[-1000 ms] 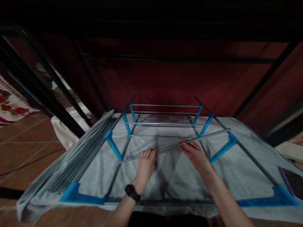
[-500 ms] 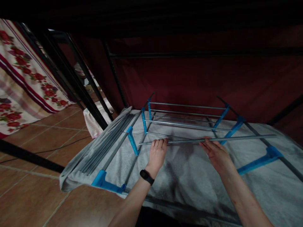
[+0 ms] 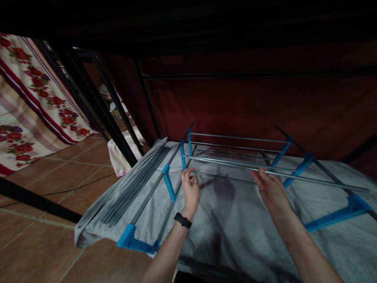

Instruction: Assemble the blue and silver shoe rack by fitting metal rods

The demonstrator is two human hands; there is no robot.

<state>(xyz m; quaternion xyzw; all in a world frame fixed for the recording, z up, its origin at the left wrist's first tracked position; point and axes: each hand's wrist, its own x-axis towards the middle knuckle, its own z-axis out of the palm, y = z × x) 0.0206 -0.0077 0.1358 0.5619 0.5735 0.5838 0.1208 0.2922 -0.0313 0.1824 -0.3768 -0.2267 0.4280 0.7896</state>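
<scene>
My right hand (image 3: 272, 188) grips a long grey metal tube (image 3: 318, 181) between thumb and fingers. The tube slants across the rack frame, its left end up by a blue plastic bracket (image 3: 183, 154) and its right end over the right side. My left hand (image 3: 191, 190), with a black band on the wrist, is off the tube, its fingers curved and apart, close below the tube's left end. Around both hands lies a partly built rack of grey tubes and blue brackets (image 3: 169, 182), with several crossbars (image 3: 238, 137) spanning its far part.
Several loose grey tubes (image 3: 135, 186) lie side by side on the left of the grey blanket (image 3: 232, 224). Black metal bed posts (image 3: 112, 125) stand at the left, and a dark red cloth (image 3: 250, 102) hangs behind. Tiled floor (image 3: 38, 243) shows at lower left.
My left hand has let go of the tube and its fingers have spread. The tube's left end has moved away from me towards the brackets, and its right end has come lower. My right hand still holds it.
</scene>
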